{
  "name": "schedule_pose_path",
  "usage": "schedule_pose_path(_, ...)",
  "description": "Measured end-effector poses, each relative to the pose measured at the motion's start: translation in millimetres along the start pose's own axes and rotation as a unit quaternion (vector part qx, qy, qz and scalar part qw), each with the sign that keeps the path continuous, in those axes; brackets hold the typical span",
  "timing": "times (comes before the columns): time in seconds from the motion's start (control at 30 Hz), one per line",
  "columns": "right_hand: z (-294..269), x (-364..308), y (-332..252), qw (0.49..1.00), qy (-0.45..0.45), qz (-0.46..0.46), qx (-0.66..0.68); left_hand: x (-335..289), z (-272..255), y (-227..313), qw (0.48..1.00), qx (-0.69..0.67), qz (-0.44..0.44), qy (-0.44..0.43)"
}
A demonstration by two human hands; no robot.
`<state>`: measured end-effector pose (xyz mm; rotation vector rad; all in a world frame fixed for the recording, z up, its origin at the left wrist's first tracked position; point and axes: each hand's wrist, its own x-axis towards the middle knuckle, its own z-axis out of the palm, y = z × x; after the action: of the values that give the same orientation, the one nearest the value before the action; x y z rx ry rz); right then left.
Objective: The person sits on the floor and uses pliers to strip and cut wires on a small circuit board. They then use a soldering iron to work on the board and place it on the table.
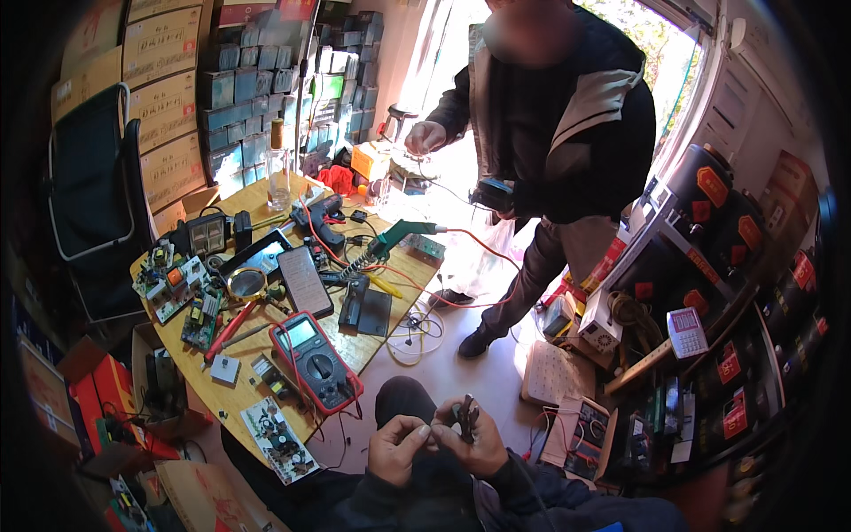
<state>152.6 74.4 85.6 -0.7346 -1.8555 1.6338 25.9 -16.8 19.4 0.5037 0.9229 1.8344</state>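
The right hand [480, 446] clamped a small dark item [465, 417] right of the bench [355, 352]; the left hand [396, 450] had its fingertips together, contents indeterminable. Fine two-handed handling appeared underway; the next move likely required steady support.

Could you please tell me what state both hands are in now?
Left hand: closed in a pinch; whether it holds anything cannot be told.
Right hand: closed, holding a small dark object.

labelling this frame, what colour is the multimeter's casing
Red; the multimeter shows best in the head view, the only one.
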Motion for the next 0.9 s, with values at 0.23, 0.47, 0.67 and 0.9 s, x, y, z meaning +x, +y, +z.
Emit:
schedule_pose_path(0.23, -3, 1, 4, 1.000, 0.000, -0.013, -0.008, -1, 1, -2, 1.000, 0.017, -0.010, 0.003)
schedule_pose_path(0.47, -2, 4, 8, 1.000, 0.014, -0.009, -0.006, 3, 0, -8, 1.000, 0.007, -0.015, 0.004)
schedule_pose_path(0.67, 0, 5, 11, 0.999, 0.031, -0.026, -0.027, 6, -3, -12, 0.999, -0.014, -0.046, 0.003)
schedule_pose_path(0.9, 0, 7, 16, 0.998, 0.022, -0.042, -0.050, 8, -7, -16, 0.999, -0.009, -0.044, 0.005)
